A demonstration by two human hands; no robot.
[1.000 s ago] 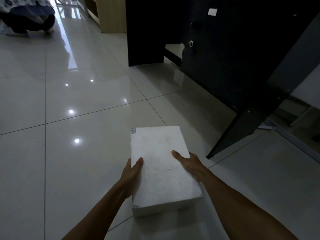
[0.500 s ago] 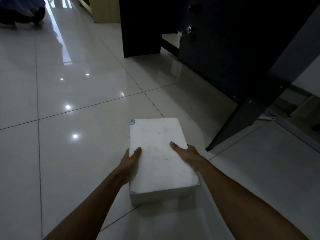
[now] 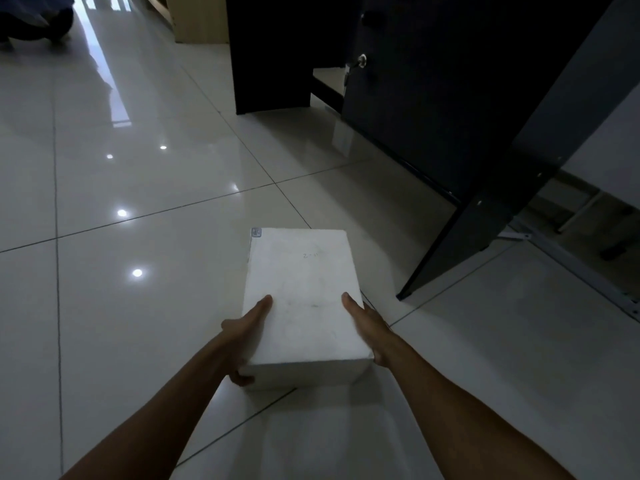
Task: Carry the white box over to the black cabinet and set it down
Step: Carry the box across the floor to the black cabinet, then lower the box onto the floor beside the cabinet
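White box [image 3: 304, 303]: rectangular, scuffed, small label on far left corner, lower centre of frame. Black cabinet [image 3: 450, 98]: dark, upper right of frame

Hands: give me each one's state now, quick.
Left hand: closed on the left side of the box, holding it.
Right hand: closed on the box's right side, holding it.

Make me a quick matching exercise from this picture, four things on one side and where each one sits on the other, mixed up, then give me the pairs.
Things:
1. white box
2. black cabinet
3. left hand
4. right hand

Places:
A. on the box's right side
B. held between both hands above the tiled floor
C. on the box's left side, fingers curled under its near corner
D. upper right, ahead of the box

Pairs: 1-B, 2-D, 3-C, 4-A
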